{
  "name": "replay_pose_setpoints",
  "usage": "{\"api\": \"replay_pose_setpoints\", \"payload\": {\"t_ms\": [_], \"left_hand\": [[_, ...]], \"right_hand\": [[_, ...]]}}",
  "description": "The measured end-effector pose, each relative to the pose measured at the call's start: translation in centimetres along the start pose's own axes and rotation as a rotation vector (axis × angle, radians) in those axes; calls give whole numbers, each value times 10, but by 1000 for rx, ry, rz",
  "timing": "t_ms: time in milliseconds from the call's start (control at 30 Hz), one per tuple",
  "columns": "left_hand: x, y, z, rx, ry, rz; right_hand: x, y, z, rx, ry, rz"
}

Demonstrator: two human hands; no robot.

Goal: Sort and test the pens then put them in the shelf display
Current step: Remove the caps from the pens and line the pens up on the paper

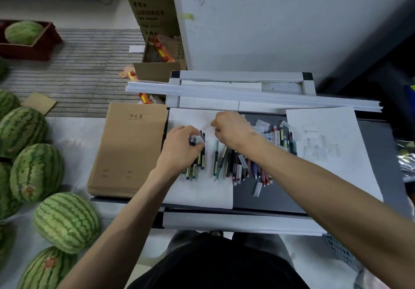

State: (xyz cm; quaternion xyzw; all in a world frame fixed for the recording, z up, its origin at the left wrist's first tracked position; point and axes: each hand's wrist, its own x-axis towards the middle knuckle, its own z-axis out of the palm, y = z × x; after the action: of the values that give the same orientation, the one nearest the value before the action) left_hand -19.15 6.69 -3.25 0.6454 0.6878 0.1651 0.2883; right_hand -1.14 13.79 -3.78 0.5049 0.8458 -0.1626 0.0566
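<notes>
Head view: two hands (pixel 182 148) (pixel 232 129), pens (pixel 235 164), two sheets (pixel 199 191) (pixel 334 154)

Your left hand (pixel 182 147) gripped a small bundle of dark pens (pixel 202 161) that lay on a white sheet of paper (pixel 202 194). Your right hand (pixel 231 129) hovered just beside it with fingers curled; whether it pinched anything could not be told. A mixed pile of pens (pixel 244 167) lay by your right wrist, a stack of brown exercise books (pixel 128 154) sat to the left, and watermelons (pixel 36 172) lay beyond those
</notes>
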Motion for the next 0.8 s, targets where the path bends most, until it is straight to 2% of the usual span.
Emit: {"api": "replay_pose_setpoints", "payload": {"t_ms": [200, 467, 667, 800], "left_hand": [[5, 31, 13, -18, -44, 42], [12, 114, 61, 4, -163, 232], [15, 185, 122, -3, -302, 370], [18, 220, 157, 18, -401, 393]], "right_hand": [[-43, 24, -15, 219, 133, 89], [-144, 92, -20, 397, 365, 294], [-209, 159, -5, 372, 389, 609], [-223, 183, 3, 366, 358, 670]]}}
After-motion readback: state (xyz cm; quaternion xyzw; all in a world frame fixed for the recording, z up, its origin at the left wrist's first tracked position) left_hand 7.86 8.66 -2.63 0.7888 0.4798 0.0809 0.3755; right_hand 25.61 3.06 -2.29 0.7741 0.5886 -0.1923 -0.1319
